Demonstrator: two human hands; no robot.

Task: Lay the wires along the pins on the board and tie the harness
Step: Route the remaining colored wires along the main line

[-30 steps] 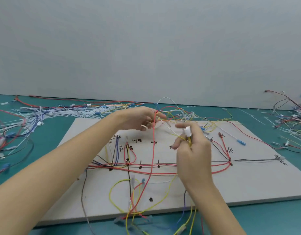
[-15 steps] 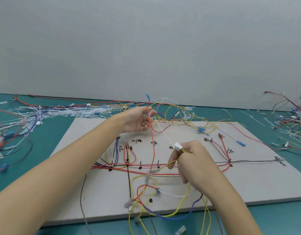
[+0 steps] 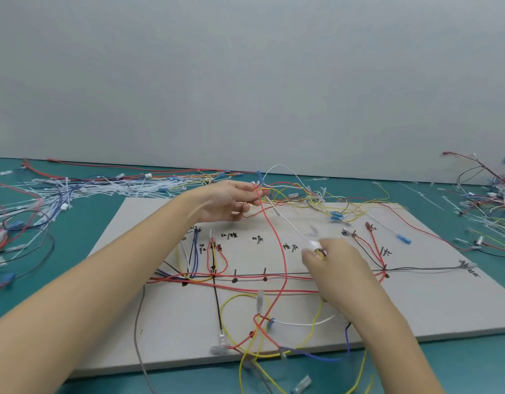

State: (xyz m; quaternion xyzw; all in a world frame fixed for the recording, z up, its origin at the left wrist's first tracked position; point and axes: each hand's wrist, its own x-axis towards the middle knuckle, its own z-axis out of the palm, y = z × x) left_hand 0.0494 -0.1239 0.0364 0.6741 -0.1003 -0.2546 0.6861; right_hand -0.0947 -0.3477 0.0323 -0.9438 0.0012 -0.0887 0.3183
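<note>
Your left hand (image 3: 231, 201) is raised over the far edge of the board (image 3: 433, 305), fingers pinching a bunch of loose wires (image 3: 291, 191) so they stay clear of the pins (image 3: 235, 275). Your right hand (image 3: 336, 268) grips a small white plug (image 3: 313, 245), probably to draw its wire out of the tangle; motion blur hides the fingers. Red, yellow, black and blue wires already run along the marked lines, with slack loops sagging off the near edge.

A pale board (image 3: 416, 302) is lying flat, studded with dark pins (image 3: 235, 275) beside handwritten marks. Red, black and blue wires (image 3: 274, 280) are being run along the pin row, while loose yellow, red and white wires (image 3: 285, 268) are being held looped above it.
</note>
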